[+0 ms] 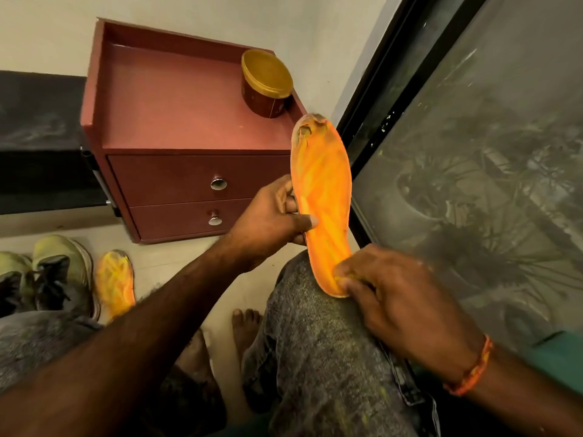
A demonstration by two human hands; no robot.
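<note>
Closest is a leg in grey jeans (315, 342), with the knee bent up. Just above the knee, the right hand (407, 304) pinches the heel end of an orange insole (325, 190) between thumb and fingers. A orange band (473, 370) is on that wrist. The left hand (268, 222) grips the insole's middle from the left side, with the thumb lying across the front. Nothing covers the rest of the insole.

The insole is held up in the air, heel end low and toe end high. It is bright orange with lighter yellow stripes. The toe end is dirty grey and torn.

Down on the floor are bare feet (246, 326). To the left lies a second insole (115, 282), just beside a pair of shoes (60, 272).

Behind them stands a red-brown cabinet (173, 105). Its two drawers (189, 181) are closed, so I cannot tell what is inside. The held insole's toe end is in front of the cabinet's front right corner. A round tub (266, 83) sits by the right edge of the cabinet top. Its gold lid is on, so what it holds is hidden. A dark window (473, 152) runs along the right.
</note>
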